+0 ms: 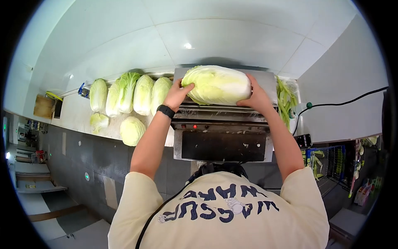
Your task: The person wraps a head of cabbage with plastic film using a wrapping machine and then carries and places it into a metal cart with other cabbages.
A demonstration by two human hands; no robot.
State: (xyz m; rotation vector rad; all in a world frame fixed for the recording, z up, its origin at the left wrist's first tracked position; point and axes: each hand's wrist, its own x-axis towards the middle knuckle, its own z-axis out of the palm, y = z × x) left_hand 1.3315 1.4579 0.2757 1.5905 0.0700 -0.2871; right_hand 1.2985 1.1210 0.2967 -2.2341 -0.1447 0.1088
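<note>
Person's left arm (151, 145) and right arm (285, 143) both stretched forward, bare below sleeves, slanting inward, elbows wider than hands. Left hand (177, 94) and right hand (256, 96) near level, facing each other, well apart, both curved in firm grip. Left thumb (189, 88) points inward; so does right thumb (244, 102). Left fingers mostly hidden from me.

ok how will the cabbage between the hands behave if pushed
The cabbage would probably roll, given its rounded sides. It's likely hefty: left hand and right hand hold opposite ends. Its frilly leaf edges might tear.
</note>
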